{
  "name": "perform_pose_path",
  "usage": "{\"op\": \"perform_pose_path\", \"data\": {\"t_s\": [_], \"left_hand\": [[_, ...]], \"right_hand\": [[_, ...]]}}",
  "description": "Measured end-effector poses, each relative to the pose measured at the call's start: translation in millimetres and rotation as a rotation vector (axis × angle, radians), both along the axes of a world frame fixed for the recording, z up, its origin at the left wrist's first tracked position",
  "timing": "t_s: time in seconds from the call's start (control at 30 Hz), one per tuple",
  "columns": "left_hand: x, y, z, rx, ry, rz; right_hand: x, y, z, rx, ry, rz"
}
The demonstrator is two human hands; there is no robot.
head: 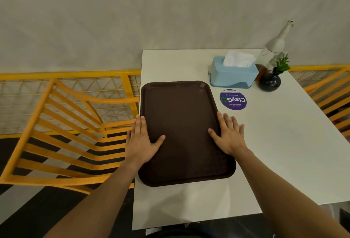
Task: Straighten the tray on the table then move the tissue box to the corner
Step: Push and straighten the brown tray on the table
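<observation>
Both hands flat, fingers spread, gripping nothing. Left hand (141,141) lies over the left rim of the brown tray (184,131), thumb inside; right hand (228,135) straddles the right rim, thumb on the tray, fingers on the white counter (284,143). Tray sits along the counter's left edge, slightly skewed. Blue tissue box (233,74) just beyond its far right corner, purple round sticker (233,100) in front of the box, dark vase (269,82) and pale bottle (274,48) to the box's right.

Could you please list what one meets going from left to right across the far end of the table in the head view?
Tissue box → round black vase with a green sprig; the pale bottle stands behind them, overlapping both.
</observation>
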State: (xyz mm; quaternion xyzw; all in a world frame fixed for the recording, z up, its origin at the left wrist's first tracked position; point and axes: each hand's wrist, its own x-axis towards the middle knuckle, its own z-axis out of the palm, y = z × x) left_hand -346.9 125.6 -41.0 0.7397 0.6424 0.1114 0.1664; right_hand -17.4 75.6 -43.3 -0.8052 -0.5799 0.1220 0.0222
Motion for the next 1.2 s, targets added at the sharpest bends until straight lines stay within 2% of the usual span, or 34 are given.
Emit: {"op": "perform_pose_path", "data": {"t_s": [0.37, 0.53, 0.67, 0.83, 1.03, 1.2], "left_hand": [[-5, 2, 8, -0.025, -0.068, -0.026], [5, 15, 31, 0.044, -0.135, -0.067], [45, 28, 57, 0.102, -0.229, -0.125], [117, 49, 82, 0.153, -0.398, -0.155], [216, 89, 99, 0.111, -0.564, -0.119], [283, 129, 94, 0.021, -0.605, -0.048]], "right_hand": [[-3, 0, 12, -0.045, 0.027, -0.013], [0, 3, 21, 0.050, 0.187, -0.052], [18, 9, 41, 0.255, 0.330, -0.079], [68, 32, 68, 0.495, 0.357, -0.105], [140, 77, 88, 0.627, 0.455, -0.115], [179, 116, 76, 0.593, 0.569, -0.137]]}}
